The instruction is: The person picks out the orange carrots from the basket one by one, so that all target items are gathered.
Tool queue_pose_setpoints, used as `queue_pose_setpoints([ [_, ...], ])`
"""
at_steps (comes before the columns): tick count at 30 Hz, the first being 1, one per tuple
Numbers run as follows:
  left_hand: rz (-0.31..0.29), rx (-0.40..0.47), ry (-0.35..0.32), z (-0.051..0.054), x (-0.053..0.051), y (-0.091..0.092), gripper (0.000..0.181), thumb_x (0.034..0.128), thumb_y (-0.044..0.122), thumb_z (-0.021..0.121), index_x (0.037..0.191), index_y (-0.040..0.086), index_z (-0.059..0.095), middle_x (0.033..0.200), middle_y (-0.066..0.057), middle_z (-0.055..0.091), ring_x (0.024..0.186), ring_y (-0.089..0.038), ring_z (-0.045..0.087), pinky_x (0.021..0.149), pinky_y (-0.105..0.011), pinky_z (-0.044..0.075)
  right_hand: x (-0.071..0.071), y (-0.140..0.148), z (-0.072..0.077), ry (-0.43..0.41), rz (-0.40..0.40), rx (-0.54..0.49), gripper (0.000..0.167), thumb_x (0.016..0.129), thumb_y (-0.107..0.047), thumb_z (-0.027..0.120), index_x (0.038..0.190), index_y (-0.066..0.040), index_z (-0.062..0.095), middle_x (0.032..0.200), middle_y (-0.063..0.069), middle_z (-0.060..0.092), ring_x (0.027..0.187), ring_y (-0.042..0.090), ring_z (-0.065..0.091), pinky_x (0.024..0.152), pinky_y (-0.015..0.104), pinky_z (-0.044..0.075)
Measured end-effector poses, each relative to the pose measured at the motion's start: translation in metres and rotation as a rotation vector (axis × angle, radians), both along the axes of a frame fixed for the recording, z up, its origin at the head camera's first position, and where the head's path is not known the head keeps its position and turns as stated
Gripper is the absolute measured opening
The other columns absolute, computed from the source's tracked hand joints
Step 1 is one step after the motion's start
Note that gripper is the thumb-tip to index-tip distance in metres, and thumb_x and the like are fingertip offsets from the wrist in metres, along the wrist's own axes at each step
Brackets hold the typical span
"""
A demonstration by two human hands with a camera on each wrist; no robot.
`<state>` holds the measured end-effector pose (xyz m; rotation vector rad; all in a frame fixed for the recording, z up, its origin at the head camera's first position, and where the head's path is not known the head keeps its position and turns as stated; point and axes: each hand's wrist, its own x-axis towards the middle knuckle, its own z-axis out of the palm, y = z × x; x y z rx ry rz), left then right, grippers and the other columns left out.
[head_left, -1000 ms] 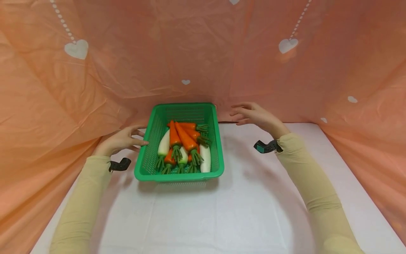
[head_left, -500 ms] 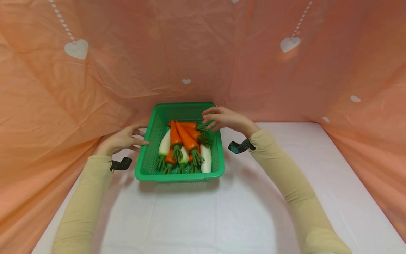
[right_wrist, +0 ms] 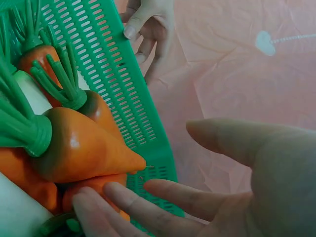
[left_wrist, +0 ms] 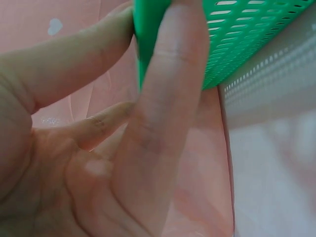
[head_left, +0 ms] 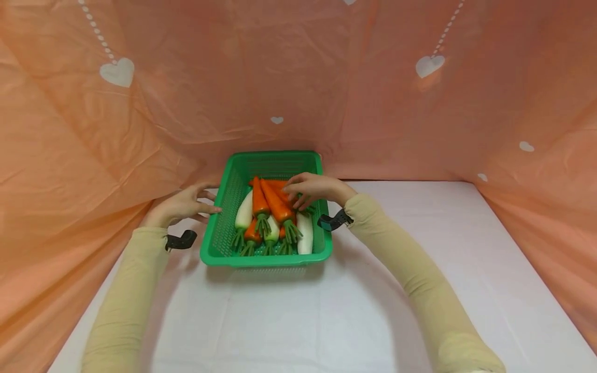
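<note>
A green plastic basket (head_left: 266, 261) holds several orange carrots (head_left: 278, 203) with green stems and several white radishes (head_left: 305, 235). At its left side, my left hand (head_left: 179, 206) pinches the rim, thumb over the edge and fingers outside. The left wrist view shows the fingers of this left hand (left_wrist: 148, 123) on both sides of the green rim. My right hand (head_left: 314, 187) reaches over the basket's right rim, above the carrots. In the right wrist view its fingers (right_wrist: 131, 200) are extended beside a carrot (right_wrist: 84, 145), thumb held apart. Whether they touch a carrot cannot be made out.
The basket stands on a white-covered table (head_left: 280, 316) near its back edge. A peach-coloured cloth (head_left: 298, 77) with white hearts hangs behind and at both sides. Each wrist wears a black strap with a small camera, such as the right wrist camera (head_left: 332, 221).
My right hand has moved left, from beside the basket to over its right part, and lowered toward the carrots. The left hand has stayed at the left rim.
</note>
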<state>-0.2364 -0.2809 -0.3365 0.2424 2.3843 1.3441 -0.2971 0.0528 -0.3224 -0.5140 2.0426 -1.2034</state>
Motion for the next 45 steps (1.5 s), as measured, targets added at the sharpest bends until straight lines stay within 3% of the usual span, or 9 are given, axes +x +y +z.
queue_pose_setpoints([
  [7, -0.014, 0.009, 0.012, 0.000, 0.001, 0.002, 0.081, 0.0891, 0.007, 0.068, 0.152, 0.003, 0.017, 0.131, -0.031, 0.036, 0.085, -0.024, 0.064, 0.074, -0.040, 0.056, 0.000, -0.005, -0.001, -0.017, 0.013, 0.049, 0.054, 0.098, -0.030, 0.055, 0.143, -0.003, 0.040, 0.117, 0.021, 0.056, 0.098, 0.034, 0.063, 0.084, 0.043, 0.052],
  [15, -0.009, 0.000, 0.012, 0.000, 0.002, 0.001, 0.081, 0.0893, 0.007, 0.068, 0.152, 0.003, 0.016, 0.133, -0.032, 0.035, 0.086, -0.025, 0.064, 0.076, -0.044, 0.055, 0.001, -0.015, 0.001, 0.052, 0.070, 0.135, 0.055, 0.096, -0.028, 0.060, 0.143, -0.006, 0.042, 0.114, 0.019, 0.059, 0.090, 0.031, 0.067, 0.080, 0.042, 0.054],
  [27, -0.004, 0.017, 0.001, -0.001, 0.002, 0.001, 0.081, 0.0897, 0.004, 0.066, 0.152, 0.003, 0.015, 0.130, -0.032, 0.036, 0.083, -0.024, 0.064, 0.075, -0.043, 0.055, 0.010, -0.031, -0.003, 0.108, 0.077, 0.241, 0.072, 0.089, -0.021, 0.070, 0.149, -0.008, 0.032, 0.146, 0.016, 0.036, 0.084, 0.027, 0.066, 0.072, 0.036, 0.056],
  [33, -0.009, 0.011, 0.008, -0.001, 0.002, 0.001, 0.080, 0.0900, 0.004, 0.066, 0.152, 0.002, 0.015, 0.128, -0.032, 0.037, 0.083, -0.024, 0.064, 0.075, -0.043, 0.055, 0.012, -0.036, -0.007, 0.082, 0.084, 0.224, 0.078, 0.086, -0.013, 0.072, 0.150, -0.008, 0.028, 0.150, 0.015, 0.028, 0.080, 0.027, 0.064, 0.070, 0.037, 0.056],
  [40, 0.000, 0.016, -0.001, -0.003, 0.002, 0.000, 0.083, 0.0889, 0.005, 0.068, 0.152, 0.003, 0.015, 0.129, -0.032, 0.036, 0.083, -0.023, 0.063, 0.075, -0.042, 0.055, 0.013, -0.034, -0.005, 0.050, 0.071, 0.185, 0.078, 0.085, -0.011, 0.072, 0.149, -0.008, 0.028, 0.142, 0.015, 0.037, 0.074, 0.034, 0.066, 0.072, 0.045, 0.056],
  [45, -0.002, 0.016, 0.007, -0.003, 0.001, 0.000, 0.082, 0.0887, 0.005, 0.068, 0.152, 0.003, 0.015, 0.130, -0.032, 0.036, 0.083, -0.023, 0.063, 0.074, -0.040, 0.056, 0.012, -0.025, 0.006, 0.051, 0.061, 0.124, 0.078, 0.084, -0.013, 0.074, 0.148, -0.010, 0.031, 0.137, 0.013, 0.043, 0.083, 0.026, 0.063, 0.076, 0.043, 0.055],
])
